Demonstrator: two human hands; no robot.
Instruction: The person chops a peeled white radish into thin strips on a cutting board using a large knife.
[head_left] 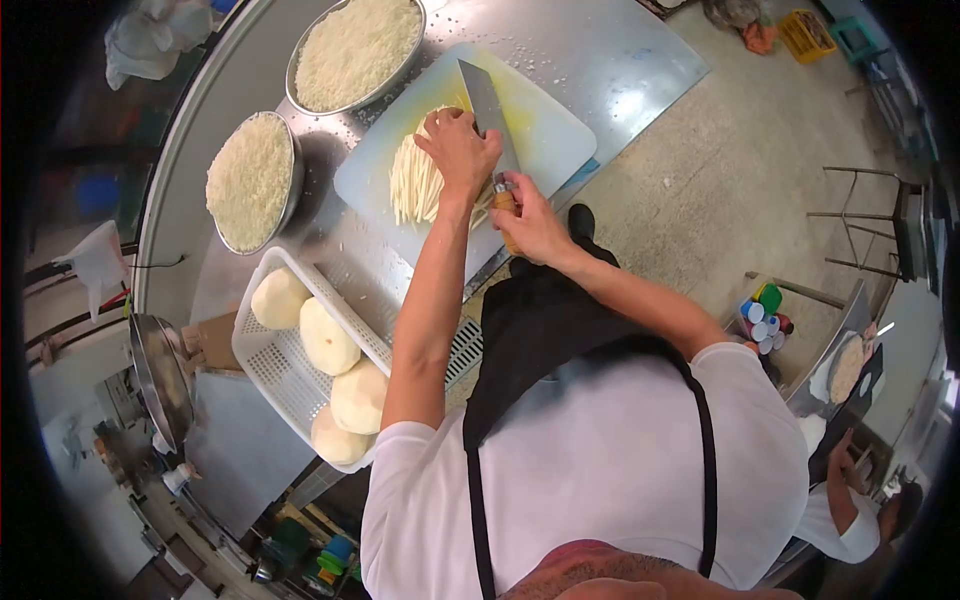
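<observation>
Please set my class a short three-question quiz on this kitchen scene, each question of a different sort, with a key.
1. True or false: the right hand grips the cleaver by its handle.
2. How many peeled white roots lie in the white basket?
3. What does the left hand hold down on the cutting board? A) white strips B) a fish C) a loaf
Key: 1 true; 2 four; 3 A.

No text, label or number is legible anywhere.
</observation>
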